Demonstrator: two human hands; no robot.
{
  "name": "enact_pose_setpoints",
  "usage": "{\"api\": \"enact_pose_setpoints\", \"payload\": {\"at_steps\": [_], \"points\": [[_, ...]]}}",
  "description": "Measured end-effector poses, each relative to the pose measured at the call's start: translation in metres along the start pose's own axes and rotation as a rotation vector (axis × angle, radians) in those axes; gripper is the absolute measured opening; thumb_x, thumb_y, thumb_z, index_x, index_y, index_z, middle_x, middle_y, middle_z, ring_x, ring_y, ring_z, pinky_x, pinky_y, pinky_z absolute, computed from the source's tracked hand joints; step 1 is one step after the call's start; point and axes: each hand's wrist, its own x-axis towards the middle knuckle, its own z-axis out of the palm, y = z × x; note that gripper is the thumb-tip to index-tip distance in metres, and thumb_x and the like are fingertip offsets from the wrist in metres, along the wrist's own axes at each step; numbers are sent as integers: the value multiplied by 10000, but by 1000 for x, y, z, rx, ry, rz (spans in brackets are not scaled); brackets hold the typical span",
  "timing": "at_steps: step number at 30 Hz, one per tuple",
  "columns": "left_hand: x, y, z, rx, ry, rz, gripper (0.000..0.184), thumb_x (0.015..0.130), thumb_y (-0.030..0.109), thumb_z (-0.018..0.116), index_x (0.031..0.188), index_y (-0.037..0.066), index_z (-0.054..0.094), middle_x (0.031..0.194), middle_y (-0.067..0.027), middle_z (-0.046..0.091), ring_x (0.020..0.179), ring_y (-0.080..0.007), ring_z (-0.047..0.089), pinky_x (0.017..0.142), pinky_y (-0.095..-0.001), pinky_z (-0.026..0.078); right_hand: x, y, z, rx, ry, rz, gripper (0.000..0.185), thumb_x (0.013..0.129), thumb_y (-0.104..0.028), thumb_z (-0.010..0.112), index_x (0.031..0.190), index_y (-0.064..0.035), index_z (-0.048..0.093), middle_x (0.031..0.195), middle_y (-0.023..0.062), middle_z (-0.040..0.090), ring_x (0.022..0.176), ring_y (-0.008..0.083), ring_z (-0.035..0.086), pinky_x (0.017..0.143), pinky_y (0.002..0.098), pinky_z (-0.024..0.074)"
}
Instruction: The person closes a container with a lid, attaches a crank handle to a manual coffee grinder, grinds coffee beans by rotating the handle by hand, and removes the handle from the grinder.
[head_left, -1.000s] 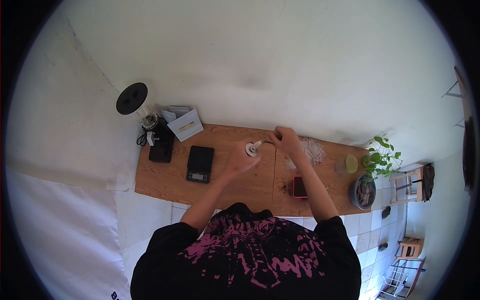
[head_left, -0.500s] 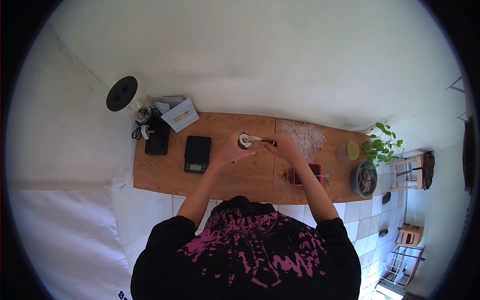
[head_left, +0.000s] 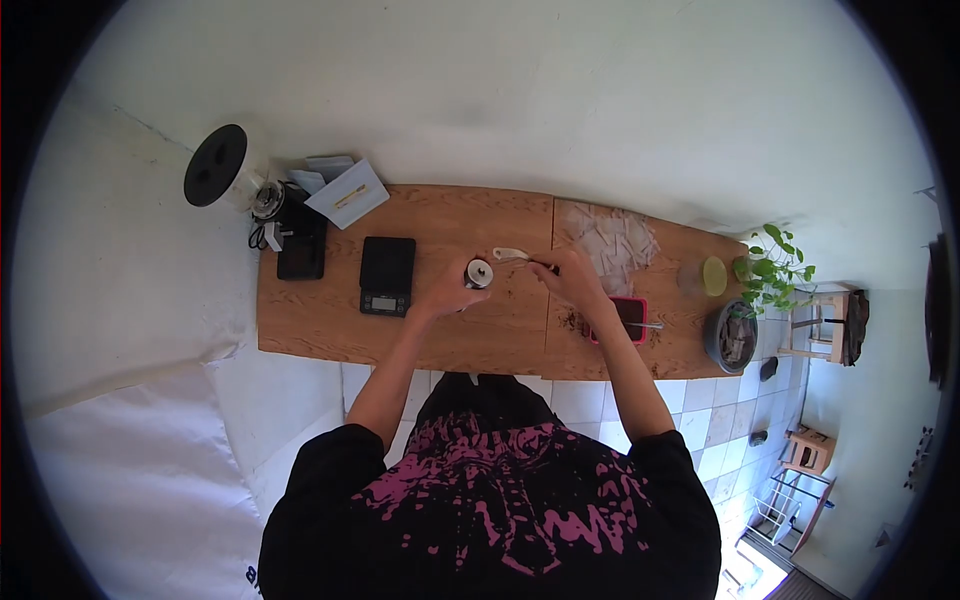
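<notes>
My left hand [head_left: 448,291] is wrapped around a small cylindrical hand grinder [head_left: 479,273], its round pale top with a dark centre facing up. My right hand [head_left: 569,276] pinches the knob end of a pale crank handle [head_left: 510,254]. That handle points left, apart from the grinder and just to its upper right. Both hands are above the middle of the wooden table [head_left: 440,345]. The grinder's lower body is mostly hidden by my left fingers.
A black digital scale [head_left: 387,270] lies left of my hands, with an electric grinder [head_left: 300,240] and a pale box [head_left: 348,193] beyond. Rightward are small white packets [head_left: 615,245], a red-rimmed tray [head_left: 630,312] under my right forearm, a bucket [head_left: 731,336] and a plant [head_left: 772,262].
The crank handle has come off the grinder's top and moved right with my right hand. My left hand keeps the grinder, now slightly left. The camera view has shifted.
</notes>
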Motion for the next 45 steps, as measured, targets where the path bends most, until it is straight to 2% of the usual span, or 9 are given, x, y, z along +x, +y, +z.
{"api": "enact_pose_setpoints", "payload": {"at_steps": [1, 9, 17, 23, 28, 30, 32, 39, 45], "points": [[0, -8, 0, 8, 32, 24, 490, 801, 28, 856, 1238, 39, 635, 1079, -19, 642, 1042, -133, 609, 937, -322, 505, -1, 5, 2, 4, 33, 7, 215, 948, -241, 776, 990, -36, 825, 780, 156, 761, 719, 293, 755, 673, 420, 554], [0, -57, 15, -93, 159, -1, 491, 798, 21, 869, 1227, 23, 629, 1118, -29, 652, 1102, -140, 623, 979, -317, 509, -25, 79, 81, -23, 93, 254, 232, 951, -215, 756, 1029, 0, 795, 894, 197, 786, 826, 335, 782, 746, 429, 598], [5, -81, 29, -107, 268, -35, 706, 782, -43, 828, 1377, 66, 464, 1230, -77, 576, 1163, -172, 593, 995, -314, 505, -35, 118, 138, -104, 77, 385, 249, 913, -182, 748, 1013, 44, 777, 891, 242, 772, 851, 394, 769, 792, 467, 598], [11, -98, 38, -77, 304, 17, 758, 788, -93, 707, 1438, 78, 356, 1291, -108, 536, 1203, -198, 560, 1054, -329, 469, -36, 120, 155, -108, 98, 521, 251, 902, -192, 738, 997, 39, 766, 891, 263, 754, 894, 442, 748, 813, 507, 586], [20, -114, 41, -81, 300, 36, 720, 814, -100, 702, 1419, 79, 354, 1297, -110, 527, 1245, -207, 544, 1096, -346, 440, -30, 115, 158, -166, 91, 628, 263, 939, -202, 711, 1003, 49, 753, 945, 308, 744, 942, 492, 731, 847, 575, 572], [23, -120, 42, -88, 303, 32, 706, 824, -99, 705, 1413, 77, 358, 1291, -110, 528, 1249, -211, 546, 1103, -352, 438, -29, 117, 164, -159, 104, 627, 261, 929, -202, 716, 1010, 43, 750, 939, 289, 748, 934, 475, 733, 845, 557, 572], [25, -123, 42, -113, 245, -37, 838, 844, -79, 755, 1529, 58, 293, 1427, -135, 485, 1429, -241, 472, 1199, -362, 364, -32, 124, 172, -151, 118, 628, 261, 919, -202, 722, 1018, 37, 748, 933, 271, 751, 925, 459, 736, 842, 540, 572], [24, -133, 48, -96, 265, 14, 787, 864, -70, 773, 1500, 52, 326, 1404, -119, 506, 1403, -227, 496, 1187, -357, 381, -40, 112, 178, -171, 125, 613, 296, 907, -212, 746, 1051, 47, 731, 975, 252, 756, 969, 451, 732, 874, 531, 569], [16, -127, 49, -117, 324, 54, 571, 871, -42, 781, 1357, 50, 496, 1253, -100, 613, 1221, -198, 612, 1060, -335, 484, -43, 88, 159, -221, 94, 584, 353, 907, -242, 753, 1162, -1, 713, 1077, 233, 743, 1028, 451, 713, 892, 539, 574]]}}
